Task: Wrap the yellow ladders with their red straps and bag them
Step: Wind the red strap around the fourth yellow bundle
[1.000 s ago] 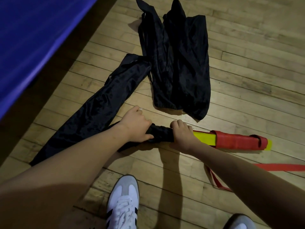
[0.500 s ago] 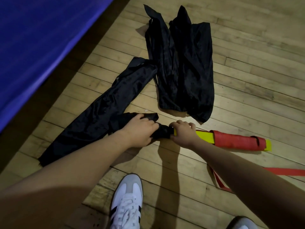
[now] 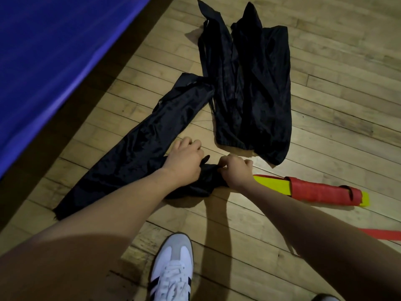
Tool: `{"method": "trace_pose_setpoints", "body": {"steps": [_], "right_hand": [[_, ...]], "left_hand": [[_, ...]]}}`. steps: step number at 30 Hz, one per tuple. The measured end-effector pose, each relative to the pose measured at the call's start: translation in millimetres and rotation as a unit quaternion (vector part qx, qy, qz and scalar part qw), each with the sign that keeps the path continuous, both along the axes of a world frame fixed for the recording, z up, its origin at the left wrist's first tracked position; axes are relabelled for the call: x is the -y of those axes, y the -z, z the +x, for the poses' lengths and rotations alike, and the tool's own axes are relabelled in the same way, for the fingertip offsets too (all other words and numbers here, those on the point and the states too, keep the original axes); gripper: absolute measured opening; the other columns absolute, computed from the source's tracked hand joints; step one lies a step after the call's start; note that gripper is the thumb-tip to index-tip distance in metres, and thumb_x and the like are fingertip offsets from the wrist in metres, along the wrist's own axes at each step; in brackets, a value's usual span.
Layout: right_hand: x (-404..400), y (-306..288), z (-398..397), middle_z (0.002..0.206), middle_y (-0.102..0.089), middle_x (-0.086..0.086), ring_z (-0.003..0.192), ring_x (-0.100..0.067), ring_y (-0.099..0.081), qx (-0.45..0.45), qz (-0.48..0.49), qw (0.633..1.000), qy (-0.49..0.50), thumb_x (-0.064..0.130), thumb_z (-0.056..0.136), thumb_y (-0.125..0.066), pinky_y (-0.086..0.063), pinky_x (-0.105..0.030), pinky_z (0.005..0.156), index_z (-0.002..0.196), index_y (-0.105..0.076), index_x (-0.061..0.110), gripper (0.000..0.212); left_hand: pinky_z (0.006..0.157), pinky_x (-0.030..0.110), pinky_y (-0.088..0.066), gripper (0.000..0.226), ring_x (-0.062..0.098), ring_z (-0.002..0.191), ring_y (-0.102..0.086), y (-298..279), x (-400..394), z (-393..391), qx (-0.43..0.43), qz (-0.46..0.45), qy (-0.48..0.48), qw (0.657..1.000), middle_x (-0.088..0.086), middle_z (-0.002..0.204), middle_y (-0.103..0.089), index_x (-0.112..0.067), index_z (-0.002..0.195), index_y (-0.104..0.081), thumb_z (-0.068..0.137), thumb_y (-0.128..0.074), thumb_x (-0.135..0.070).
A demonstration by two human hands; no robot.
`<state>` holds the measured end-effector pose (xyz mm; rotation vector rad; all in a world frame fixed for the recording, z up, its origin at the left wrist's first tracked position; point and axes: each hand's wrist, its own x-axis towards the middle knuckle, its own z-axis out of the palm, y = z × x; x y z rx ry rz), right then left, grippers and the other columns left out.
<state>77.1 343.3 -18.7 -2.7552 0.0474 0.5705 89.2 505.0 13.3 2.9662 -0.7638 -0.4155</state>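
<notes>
A bundle of yellow ladder slats (image 3: 272, 184) lies on the wooden floor, wound with its red strap (image 3: 319, 191). Its left end sits at the bunched mouth of a long black bag (image 3: 138, 146) that stretches away to the lower left. My left hand (image 3: 184, 160) grips the bag's bunched mouth from the left. My right hand (image 3: 237, 171) pinches the black fabric at the bundle's left end. How far the slats reach into the bag is hidden by my hands.
More empty black bags (image 3: 247, 88) lie in a heap just beyond my hands. A loose red strap (image 3: 379, 234) trails on the floor at the right. A blue mat (image 3: 54, 51) runs along the left. My white shoe (image 3: 171, 270) stands below the hands.
My left hand has shifted along the bag mouth and regripped it. The right hand has moved from the yellow slats onto the fabric edge. The bundle has barely moved.
</notes>
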Motion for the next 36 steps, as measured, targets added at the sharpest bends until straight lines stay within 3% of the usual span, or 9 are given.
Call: {"method": "trace_pose_setpoints", "body": {"steps": [4, 6, 10, 13, 16, 21, 28, 32, 36], "right_hand": [[1.7, -1.9, -2.1, 0.097, -0.069, -0.001, 0.103, -0.023, -0.057, 0.021, 0.087, 0.993, 0.075, 0.02, 0.091, -0.054, -0.019, -0.032, 0.082, 0.095, -0.066, 0.021, 0.013], [1.8, -7.3, -1.6, 0.097, -0.071, 0.001, 0.102, -0.021, -0.058, 0.05, 0.113, 0.987, 0.105, 0.022, 0.091, -0.057, -0.02, -0.031, 0.082, 0.093, -0.068, 0.02, 0.011], [-1.4, -10.0, -0.6, 0.099, -0.071, -0.001, 0.101, -0.023, -0.059, 0.063, 0.165, 0.971, 0.159, 0.023, 0.089, -0.061, -0.033, -0.035, 0.093, 0.093, -0.07, 0.019, 0.011], [-4.9, -10.1, -1.3, 0.093, -0.072, -0.006, 0.094, -0.027, -0.064, 0.057, 0.242, 0.955, 0.159, 0.019, 0.083, -0.064, -0.05, -0.044, 0.087, 0.087, -0.072, 0.017, 0.009], [-8.5, -18.6, -3.0, 0.094, -0.07, -0.008, 0.092, -0.023, -0.064, 0.056, 0.268, 0.953, 0.132, 0.009, 0.084, -0.067, -0.05, -0.035, 0.085, 0.093, -0.074, 0.007, 0.012], [-2.1, -24.2, -9.9, 0.097, -0.069, -0.01, 0.08, -0.008, -0.057, 0.049, 0.301, 0.95, 0.069, -0.002, 0.081, -0.066, -0.041, -0.01, 0.072, 0.099, -0.072, 0.002, 0.019], [33.7, -3.0, -12.2, 0.125, -0.047, -0.011, 0.115, -0.033, -0.044, -0.041, -0.057, 0.996, -0.047, 0.013, 0.08, -0.061, -0.033, -0.037, 0.093, 0.123, -0.045, 0.011, 0.046], [32.2, -0.1, -9.4, 0.126, -0.048, -0.01, 0.119, -0.032, -0.044, -0.014, -0.071, 0.993, -0.092, 0.024, 0.087, -0.061, -0.031, -0.039, 0.097, 0.13, -0.044, 0.015, 0.047], [31.1, 3.6, -8.3, 0.125, -0.048, -0.007, 0.119, -0.029, -0.044, 0.0, -0.094, 0.985, -0.142, 0.031, 0.086, -0.062, -0.03, -0.037, 0.099, 0.128, -0.045, 0.017, 0.047]], "left_hand": [[0.082, 0.036, -0.038, 0.016, 0.024, 0.087, -0.053, -6.2, -6.6, -11.0, -0.094, -0.213, -0.095, 0.968, 0.002, 0.077, -0.052, -0.014, 0.086, -0.041, 0.095, -0.051, -0.023], [0.063, 0.038, -0.042, 0.014, 0.03, 0.076, -0.056, -7.2, -10.4, -16.7, -0.064, -0.194, -0.095, 0.974, 0.001, 0.074, -0.051, -0.014, 0.095, -0.04, 0.096, -0.049, -0.024], [0.055, 0.031, -0.038, 0.031, 0.028, 0.073, -0.061, -8.4, -19.1, -22.7, -0.003, -0.069, -0.087, 0.994, 0.003, 0.081, -0.06, -0.017, 0.121, -0.035, 0.098, -0.042, -0.036], [0.06, 0.03, -0.039, 0.049, 0.024, 0.085, -0.064, -4.7, -14.7, -26.4, 0.061, 0.001, -0.058, 0.996, 0.003, 0.1, -0.063, -0.018, 0.133, -0.031, 0.097, -0.042, -0.048], [0.087, 0.035, -0.041, 0.066, 0.026, 0.114, -0.051, -1.4, -4.2, -20.0, 0.048, 0.019, -0.048, 0.998, 0.008, 0.127, -0.049, -0.019, 0.145, -0.026, 0.092, -0.053, -0.049], [0.094, 0.035, -0.035, 0.03, 0.026, 0.115, -0.043, 4.3, 10.4, -10.1, -0.006, -0.029, -0.088, 0.996, 0.006, 0.122, -0.045, -0.012, 0.12, -0.058, 0.096, -0.053, -0.028], [0.103, 0.029, -0.026, 0.024, 0.026, 0.114, -0.045, 5.9, 13.2, -6.3, -0.024, -0.106, -0.047, 0.993, 0.006, 0.112, -0.053, -0.011, 0.108, -0.051, 0.085, -0.05, -0.001], [0.104, 0.038, -0.029, 0.056, 0.025, 0.125, -0.043, 10.1, 28.3, -6.5, -0.06, -0.014, 0.048, 0.997, 0.003, 0.135, -0.046, -0.029, 0.144, -0.029, 0.094, -0.053, -0.034], [0.101, 0.039, -0.031, 0.04, 0.026, 0.125, -0.042, 14.6, 33.7, 2.0, -0.007, 0.09, 0.081, 0.993, 0.006, 0.132, -0.048, -0.019, 0.133, -0.046, 0.096, -0.05, -0.034]]}}
